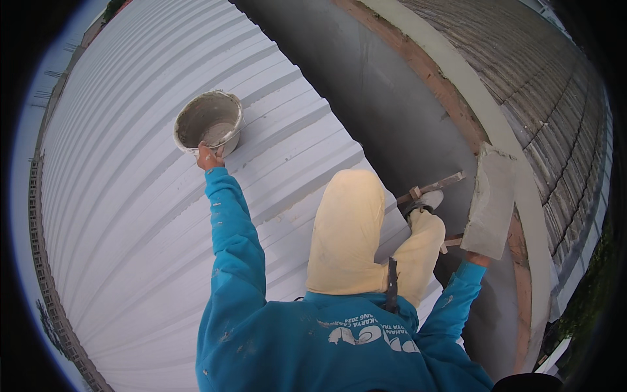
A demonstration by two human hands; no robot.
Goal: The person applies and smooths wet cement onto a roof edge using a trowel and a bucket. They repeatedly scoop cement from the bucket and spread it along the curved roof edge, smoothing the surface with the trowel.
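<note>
My left hand [210, 155] grips the near rim or handle of a pale round bucket [230, 134], coated inside with grey mortar, which sits on the white corrugated metal roof [117, 196]. At the right, my right hand [476, 260] is closed on a flat rectangular grey plastering float [490, 199], smeared with mortar and held against the plastered parapet wall. Most of that hand is hidden under the float.
My knee rests at the roof's jagged edge [297, 65]. Below is a grey plastered channel [392, 85] with wooden battens [444, 181], my foot among them. The parapet [496, 111] has an orange-brown strip. Beyond lies weathered corrugated roofing [535, 59].
</note>
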